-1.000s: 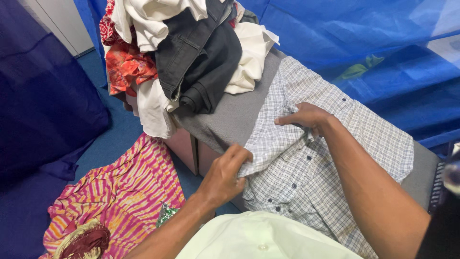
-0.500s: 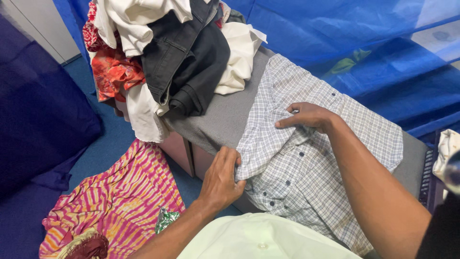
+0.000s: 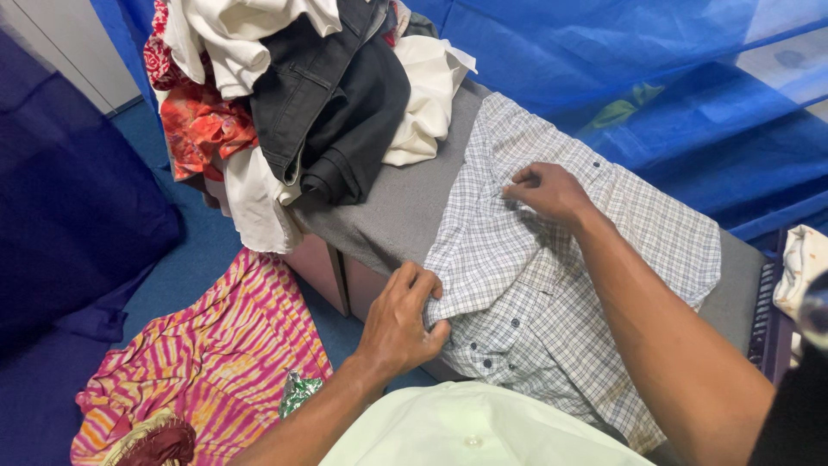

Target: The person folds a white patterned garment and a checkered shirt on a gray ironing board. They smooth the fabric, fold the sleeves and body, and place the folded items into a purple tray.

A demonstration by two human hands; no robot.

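Observation:
A grey-and-white checked shirt (image 3: 569,285) with dark buttons lies spread on a grey padded board (image 3: 392,211). My left hand (image 3: 401,319) pinches the shirt's near folded edge at the board's front side. My right hand (image 3: 548,192) presses its fingertips on the shirt's upper part, gripping a fold of cloth. Part of the shirt hangs over the board's near edge.
A heap of clothes (image 3: 293,95) covers the board's far end: white, black and red floral pieces. A pink and yellow striped cloth (image 3: 216,362) lies on the blue floor. Blue netting (image 3: 655,78) hangs behind the board. A pale green garment (image 3: 466,431) is at the bottom edge.
The view has shifted slightly. Both hands stay on the shirt; my left hand has drawn the folded edge a little further along the board's near side.

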